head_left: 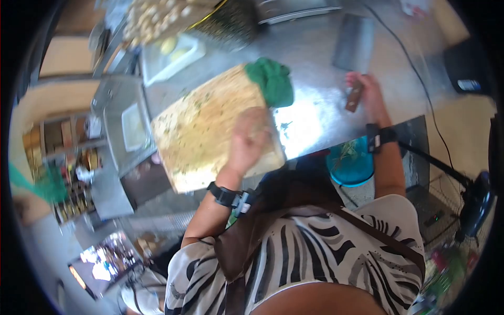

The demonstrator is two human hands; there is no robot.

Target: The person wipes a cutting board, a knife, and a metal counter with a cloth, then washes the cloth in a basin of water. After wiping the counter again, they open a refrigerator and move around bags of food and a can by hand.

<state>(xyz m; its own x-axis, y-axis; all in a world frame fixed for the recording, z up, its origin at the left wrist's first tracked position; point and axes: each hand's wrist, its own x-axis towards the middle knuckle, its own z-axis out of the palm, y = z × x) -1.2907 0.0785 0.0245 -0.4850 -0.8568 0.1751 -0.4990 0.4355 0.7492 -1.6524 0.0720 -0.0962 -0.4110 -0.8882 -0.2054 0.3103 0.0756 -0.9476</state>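
A large rectangular cutting board [207,118], flecked with small green bits, lies at a slant on the metal counter. Over its right part is my left hand [249,136], smeared by motion, so its fingers do not show clearly. To the right, my right hand [371,94] is closed around the brown handle [354,97] of a cleaver. The cleaver's broad blade [354,42] points away from me over the counter. A crumpled green cloth [270,81] sits at the board's far right corner.
A white tub [170,63] with pale round items stands behind the board. At left is a metal sink [113,126] with a white container [135,126]. Below the counter's front edge, a blue bucket [350,170] holds green scraps. A black cable [415,65] crosses the counter's right side.
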